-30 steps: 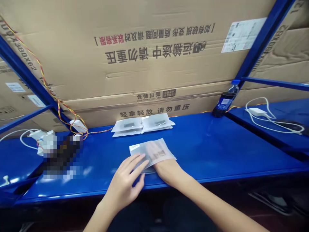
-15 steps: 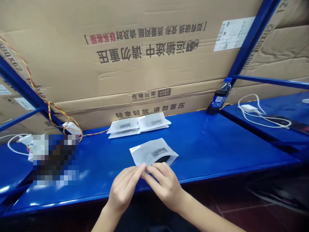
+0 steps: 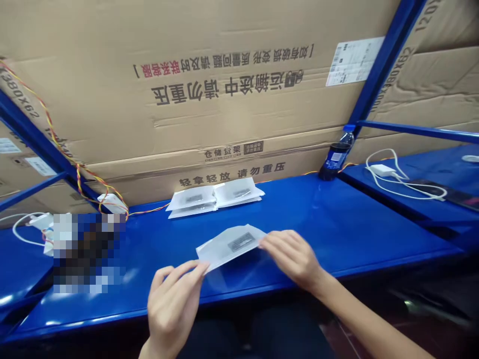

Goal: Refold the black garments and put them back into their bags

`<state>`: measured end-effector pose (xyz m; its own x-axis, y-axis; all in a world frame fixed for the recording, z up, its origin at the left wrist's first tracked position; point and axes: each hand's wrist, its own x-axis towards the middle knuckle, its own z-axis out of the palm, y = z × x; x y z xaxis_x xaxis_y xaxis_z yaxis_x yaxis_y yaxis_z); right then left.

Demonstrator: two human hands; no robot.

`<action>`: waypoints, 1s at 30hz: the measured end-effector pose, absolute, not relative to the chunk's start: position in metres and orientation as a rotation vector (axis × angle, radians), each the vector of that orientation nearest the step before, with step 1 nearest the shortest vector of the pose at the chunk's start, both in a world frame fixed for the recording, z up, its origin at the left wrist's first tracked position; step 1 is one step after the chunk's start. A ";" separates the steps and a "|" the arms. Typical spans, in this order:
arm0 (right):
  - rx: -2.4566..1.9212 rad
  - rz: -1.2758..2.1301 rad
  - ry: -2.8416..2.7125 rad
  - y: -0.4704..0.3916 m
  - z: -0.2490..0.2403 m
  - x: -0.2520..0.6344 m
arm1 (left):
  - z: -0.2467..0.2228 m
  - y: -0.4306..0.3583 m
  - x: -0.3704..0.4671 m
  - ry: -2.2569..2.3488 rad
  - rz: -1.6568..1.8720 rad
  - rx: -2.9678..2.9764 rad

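In the head view, a frosted bag (image 3: 220, 245) is stretched between two hands, in front of two stacks of similar bags, the left stack (image 3: 191, 198) and the right stack (image 3: 238, 193), on the blue shelf (image 3: 318, 224). The left hand (image 3: 175, 301) pinches the bag's near left corner between thumb and fingertips; the right hand (image 3: 292, 258) pinches its near right corner. The near edge looks raised; whether the far edge touches the shelf, I cannot tell. Nor can I see whether the near edge is sealed.

To do this well, I would pull the corners apart evenly, just enough to straighten that edge. The film looks thin and likely to crease, so a light pinch at the very corners should serve. Leave the dark print (image 3: 242, 242) unpressed, and hold both wrists level.
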<state>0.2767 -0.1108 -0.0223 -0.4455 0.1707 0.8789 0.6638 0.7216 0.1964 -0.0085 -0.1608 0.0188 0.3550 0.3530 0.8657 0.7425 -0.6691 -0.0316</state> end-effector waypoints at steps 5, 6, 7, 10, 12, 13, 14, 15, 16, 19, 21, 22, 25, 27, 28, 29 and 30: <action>-0.802 -0.620 -1.969 -0.116 -0.021 0.297 | 0.008 -0.156 -0.009 -0.913 -1.365 -2.277; -0.809 -0.588 -1.997 -0.119 -0.020 0.290 | 0.005 -0.155 -0.006 -0.887 -1.412 -2.287; -0.821 -0.552 -2.048 -0.122 -0.018 0.282 | 0.002 -0.153 -0.002 -0.858 -1.464 -2.286; -0.822 -0.498 -2.241 -0.115 -0.013 0.258 | -0.006 -0.146 0.008 -0.794 -1.543 -2.294; -0.791 -0.524 -2.300 -0.099 -0.007 0.254 | -0.012 -0.140 0.010 -0.835 -1.515 -2.314; -0.781 -0.546 -2.291 -0.087 -0.003 0.259 | -0.015 -0.137 0.010 -0.891 -1.478 -2.322; -0.794 -0.560 -2.268 -0.073 0.001 0.268 | -0.018 -0.134 0.008 -0.969 -1.427 -2.332; -0.809 -0.582 -2.222 -0.057 0.006 0.281 | -0.021 -0.131 0.005 -1.060 -1.372 -2.342; -0.844 -0.596 -2.148 -0.040 0.011 0.296 | -0.023 -0.128 0.003 -1.154 -1.309 -2.361; -0.979 -0.547 -1.921 0.013 0.016 0.346 | -0.031 -0.122 -0.004 -1.375 -1.103 -2.472; -1.158 -0.355 -1.822 0.042 0.008 0.371 | -0.035 -0.121 -0.004 -1.443 -1.020 -2.524; -1.228 -0.224 -1.807 0.054 0.001 0.379 | -0.037 -0.121 -0.004 -1.463 -1.003 -2.533; -1.338 0.016 -1.814 0.069 -0.020 0.391 | -0.039 -0.121 -0.002 -1.491 -0.994 -2.535; -1.383 0.120 -1.791 0.066 -0.027 0.390 | -0.039 -0.122 -0.002 -1.496 -0.988 -2.534; -1.410 0.170 -1.758 0.063 -0.027 0.388 | -0.039 -0.122 -0.002 -1.496 -0.983 -2.533; -1.441 0.219 -1.711 0.058 -0.027 0.383 | -0.039 -0.121 -0.002 -1.494 -0.980 -2.532; -1.479 0.271 -1.653 0.054 -0.025 0.376 | -0.039 -0.121 -0.003 -1.493 -0.979 -2.531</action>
